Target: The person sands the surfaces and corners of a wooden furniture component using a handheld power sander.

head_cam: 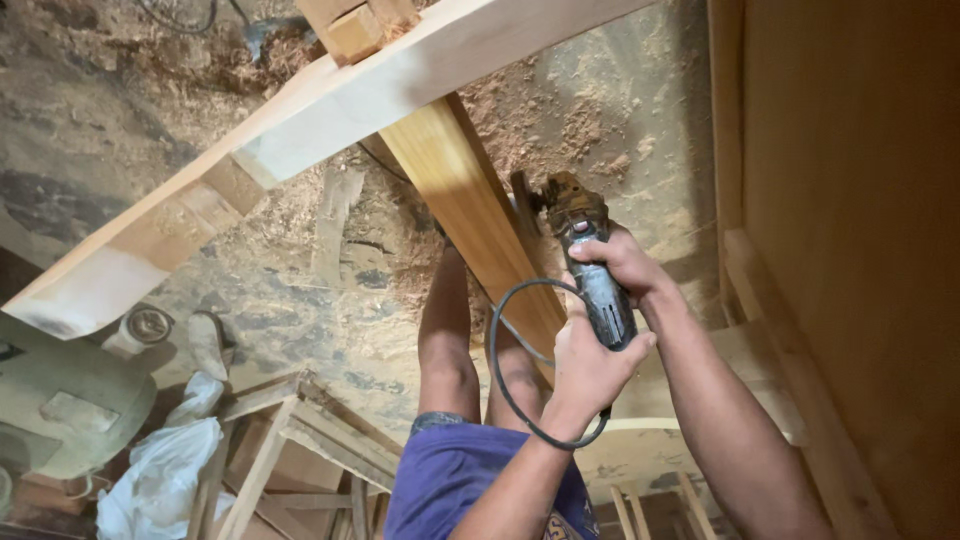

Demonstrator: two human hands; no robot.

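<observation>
Two planks cross over sawdust floor [620, 110]: pale plank [330, 110] above, yellow plank [470, 200] beneath. One grinder [590, 260] beside yellow plank's edge; my right hand [625, 262] and left hand [590, 365] both clamped round it. One cord [500, 370] loops below.

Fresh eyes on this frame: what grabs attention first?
The angle grinder at centre right, gripped by both hands: right hand near its head, left hand at the rear, its black cord looping beside. Its head meets the edge of a yellowish wooden plank, under a pale beam crossing the upper frame above the sawdust-strewn floor.
</observation>
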